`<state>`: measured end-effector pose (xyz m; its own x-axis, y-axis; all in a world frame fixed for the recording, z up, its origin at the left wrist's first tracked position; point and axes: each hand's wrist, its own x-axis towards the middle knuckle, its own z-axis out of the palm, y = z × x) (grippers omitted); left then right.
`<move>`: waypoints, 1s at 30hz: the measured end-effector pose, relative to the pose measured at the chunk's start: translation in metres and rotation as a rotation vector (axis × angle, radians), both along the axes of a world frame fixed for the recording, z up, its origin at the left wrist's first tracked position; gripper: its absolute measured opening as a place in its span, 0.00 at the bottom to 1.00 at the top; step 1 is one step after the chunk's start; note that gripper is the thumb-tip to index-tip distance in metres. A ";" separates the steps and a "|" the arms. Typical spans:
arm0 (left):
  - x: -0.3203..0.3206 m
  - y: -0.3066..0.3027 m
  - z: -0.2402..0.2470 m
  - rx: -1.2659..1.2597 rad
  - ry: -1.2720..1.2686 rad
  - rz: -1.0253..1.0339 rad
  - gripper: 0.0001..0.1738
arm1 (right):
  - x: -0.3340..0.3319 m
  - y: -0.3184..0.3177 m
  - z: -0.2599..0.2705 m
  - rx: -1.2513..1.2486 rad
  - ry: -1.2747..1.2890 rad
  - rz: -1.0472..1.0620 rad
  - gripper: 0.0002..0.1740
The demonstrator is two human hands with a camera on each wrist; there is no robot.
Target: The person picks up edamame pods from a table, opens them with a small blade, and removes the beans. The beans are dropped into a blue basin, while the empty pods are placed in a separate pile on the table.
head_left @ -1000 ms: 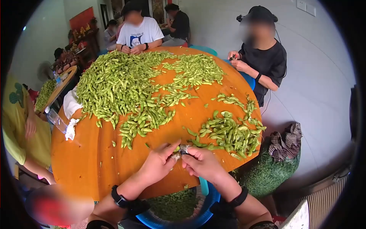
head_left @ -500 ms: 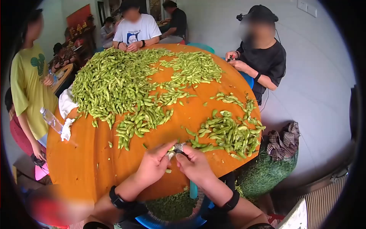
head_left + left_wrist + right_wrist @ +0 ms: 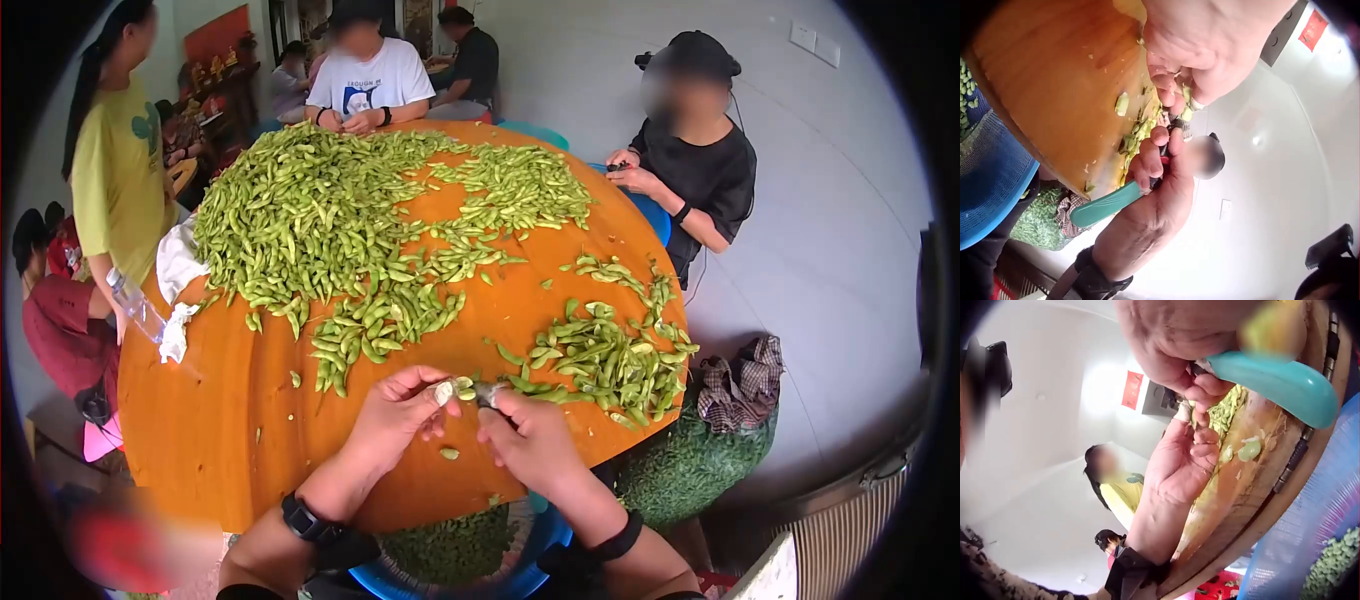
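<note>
My left hand (image 3: 395,415) pinches a green edamame pod (image 3: 1187,109) between thumb and fingers. White wrapping covers the thumb tip. Close to its right, my right hand (image 3: 535,440) curls round a tool whose turquoise handle (image 3: 1279,384) sticks out below the fist; its working end is mostly hidden by fingers. The fingertips of both hands almost meet at the pod, over the near edge of the wooden table (image 3: 210,440). On the wood beneath them lies a pale green bean piece (image 3: 450,453). A small heap of pods (image 3: 610,360) sits just beyond my right hand.
A large pod pile (image 3: 300,220) covers the far left of the table, beside a plastic bottle (image 3: 137,305). Below the near edge stands a blue basin (image 3: 365,578) holding shelled beans. A full green sack (image 3: 700,460) stands at right. Several people are around the room.
My hands have drawn slightly apart, and the left fingers are more spread. The bean piece on the table appeared after the first frame. At left, the person in yellow has come into view.
</note>
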<state>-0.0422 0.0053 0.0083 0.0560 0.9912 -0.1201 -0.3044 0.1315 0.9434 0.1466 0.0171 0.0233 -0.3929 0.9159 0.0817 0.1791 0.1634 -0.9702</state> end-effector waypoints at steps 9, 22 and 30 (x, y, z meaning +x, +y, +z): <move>0.002 0.001 -0.001 -0.105 -0.279 0.057 0.08 | -0.006 0.003 0.009 0.123 -0.070 0.073 0.05; 0.006 0.000 -0.004 0.001 -0.062 -0.016 0.17 | -0.011 0.003 -0.001 0.317 -0.156 0.059 0.03; 0.007 -0.004 -0.013 0.348 0.454 -0.036 0.15 | -0.003 0.009 -0.004 0.033 0.006 0.095 0.05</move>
<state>-0.0356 0.0012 -0.0044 0.1094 0.9750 0.1933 0.1407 -0.2077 0.9680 0.1434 0.0257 0.0193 -0.4770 0.8715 0.1142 0.1557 0.2117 -0.9649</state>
